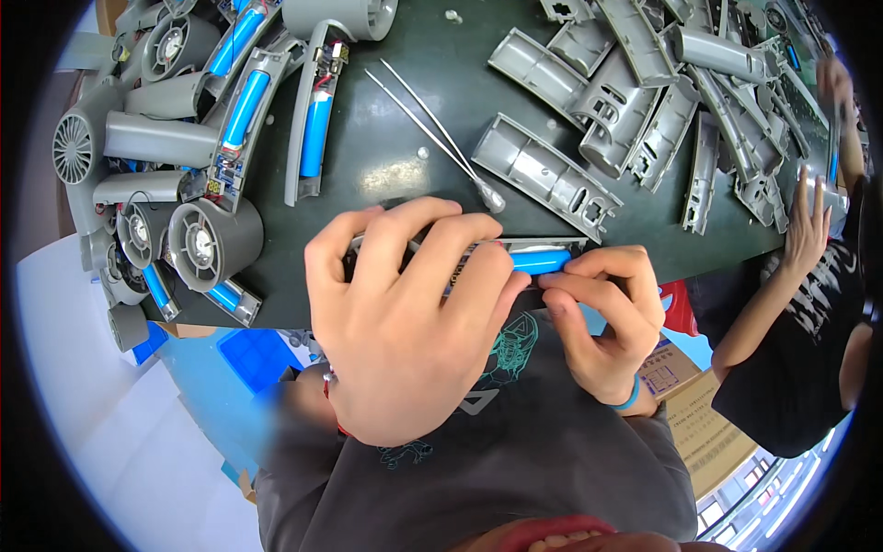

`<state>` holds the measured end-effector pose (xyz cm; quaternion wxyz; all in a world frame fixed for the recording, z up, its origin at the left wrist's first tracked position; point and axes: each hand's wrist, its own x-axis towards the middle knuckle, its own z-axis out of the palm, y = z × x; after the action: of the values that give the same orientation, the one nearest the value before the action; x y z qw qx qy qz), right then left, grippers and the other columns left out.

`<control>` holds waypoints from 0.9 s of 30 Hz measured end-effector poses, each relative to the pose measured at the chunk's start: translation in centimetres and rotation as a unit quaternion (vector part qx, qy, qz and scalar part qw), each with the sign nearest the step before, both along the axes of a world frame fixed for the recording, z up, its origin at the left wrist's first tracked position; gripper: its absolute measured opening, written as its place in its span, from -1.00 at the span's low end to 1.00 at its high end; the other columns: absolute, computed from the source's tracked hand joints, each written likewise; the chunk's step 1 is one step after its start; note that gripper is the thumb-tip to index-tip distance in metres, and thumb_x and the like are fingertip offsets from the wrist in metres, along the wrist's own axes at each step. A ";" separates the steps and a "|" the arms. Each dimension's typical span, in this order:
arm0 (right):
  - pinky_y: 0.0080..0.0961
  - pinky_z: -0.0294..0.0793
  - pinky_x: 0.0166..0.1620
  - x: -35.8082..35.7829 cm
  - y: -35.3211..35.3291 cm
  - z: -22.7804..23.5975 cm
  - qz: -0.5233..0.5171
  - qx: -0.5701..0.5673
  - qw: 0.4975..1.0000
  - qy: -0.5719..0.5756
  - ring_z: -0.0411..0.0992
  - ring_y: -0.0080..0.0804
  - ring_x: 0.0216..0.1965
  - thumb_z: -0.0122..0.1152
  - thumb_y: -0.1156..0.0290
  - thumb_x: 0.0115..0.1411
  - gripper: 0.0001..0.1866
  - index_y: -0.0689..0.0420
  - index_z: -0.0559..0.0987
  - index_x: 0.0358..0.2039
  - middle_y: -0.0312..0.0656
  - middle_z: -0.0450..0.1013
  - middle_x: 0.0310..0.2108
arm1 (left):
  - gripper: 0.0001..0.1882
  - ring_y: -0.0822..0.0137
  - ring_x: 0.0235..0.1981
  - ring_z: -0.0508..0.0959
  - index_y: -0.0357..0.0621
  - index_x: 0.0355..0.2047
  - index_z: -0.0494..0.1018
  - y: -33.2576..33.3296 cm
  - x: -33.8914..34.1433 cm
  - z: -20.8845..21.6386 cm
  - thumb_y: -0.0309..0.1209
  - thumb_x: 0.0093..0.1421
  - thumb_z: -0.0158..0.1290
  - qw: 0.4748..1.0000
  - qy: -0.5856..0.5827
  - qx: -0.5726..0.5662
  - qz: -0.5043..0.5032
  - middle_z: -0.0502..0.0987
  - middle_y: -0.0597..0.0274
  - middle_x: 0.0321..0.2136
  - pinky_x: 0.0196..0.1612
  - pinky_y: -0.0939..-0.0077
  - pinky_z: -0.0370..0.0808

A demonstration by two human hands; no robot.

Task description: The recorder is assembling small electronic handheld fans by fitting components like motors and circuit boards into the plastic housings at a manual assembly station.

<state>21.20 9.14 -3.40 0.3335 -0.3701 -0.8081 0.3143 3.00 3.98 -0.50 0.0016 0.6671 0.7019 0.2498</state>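
Observation:
My left hand [405, 317] is curled palm-down over a grey plastic housing half [552, 244] at the table's near edge, its fingers gripping it and covering most of it. A blue cylindrical battery cell [541, 262] lies along the housing and shows between my two hands. My right hand [612, 317] pinches the cell's right end between thumb and fingers. What lies beneath my left palm is hidden. Just beyond the hands, thin metal tweezers [432, 129] lie on the table, with a lumpy pale end nearest me.
An open housing half [547, 175] lies beyond my right hand, before a heap of grey shells [635, 101]. At left, fan-ended housings [202, 244] with blue cells are piled; one wired half [317, 120] stands apart. A co-worker's hand [808, 221] is at right.

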 end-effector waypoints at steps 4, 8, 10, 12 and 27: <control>-0.54 0.35 -0.40 -0.3 -0.7 -0.5 -0.033 0.006 0.999 0.010 0.39 -0.37 -0.34 0.55 0.57 -0.11 -0.77 0.14 0.72 -0.37 -0.21 0.51 -0.29 | -0.77 0.31 -0.14 0.55 0.02 -0.42 0.57 0.2 0.3 0.5 -0.27 -0.08 0.35 1.000 -0.005 -0.011 0.007 0.61 0.50 -0.28 -0.01 0.24 0.29; -0.57 0.38 -0.37 -0.5 -0.8 -0.7 -0.078 -0.029 0.995 0.047 0.40 -0.43 -0.35 0.53 0.63 -0.08 -0.65 0.19 0.66 -0.23 -0.18 0.50 -0.26 | -0.75 0.31 -0.15 0.54 0.02 -0.38 0.57 0.5 0.6 0.6 -0.27 -0.08 0.34 1.000 -0.003 -0.029 0.008 0.60 0.50 -0.28 0.01 0.22 0.28; -0.60 0.42 -0.34 0.3 -0.3 -0.5 -0.078 -0.053 0.995 0.019 0.41 -0.47 -0.36 0.51 0.67 -0.05 -0.56 0.21 0.58 -0.13 -0.16 0.49 -0.24 | -0.74 0.31 -0.16 0.54 0.02 -0.38 0.57 0.7 0.9 0.6 -0.27 -0.09 0.34 0.999 -0.006 -0.035 0.010 0.60 0.50 -0.28 0.01 0.23 0.28; -0.60 0.42 -0.34 0.5 0.1 0.1 -0.079 -0.078 0.994 0.014 0.41 -0.47 -0.37 0.51 0.67 -0.05 -0.57 0.21 0.59 -0.13 -0.16 0.49 -0.24 | -0.75 0.30 -0.16 0.54 0.02 -0.37 0.56 0.8 1.3 0.7 -0.28 -0.08 0.33 0.999 -0.003 -0.044 0.014 0.60 0.48 -0.28 0.01 0.23 0.28; -0.24 0.48 -0.19 0.5 3.1 2.2 0.077 -0.044 0.995 -0.050 0.43 -0.13 -0.25 0.34 0.52 0.15 -0.75 0.19 0.59 -0.13 -0.16 0.44 -0.29 | -0.76 0.14 -0.09 0.53 -0.12 -0.24 0.52 0.4 -0.6 2.2 -0.29 0.12 0.21 0.997 -0.013 -0.063 -0.032 0.58 0.28 -0.21 0.10 0.12 0.26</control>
<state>21.72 12.28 -1.21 0.2505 -0.3361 -0.8354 0.3556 2.37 4.36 1.65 0.0607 0.6847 0.6942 0.2135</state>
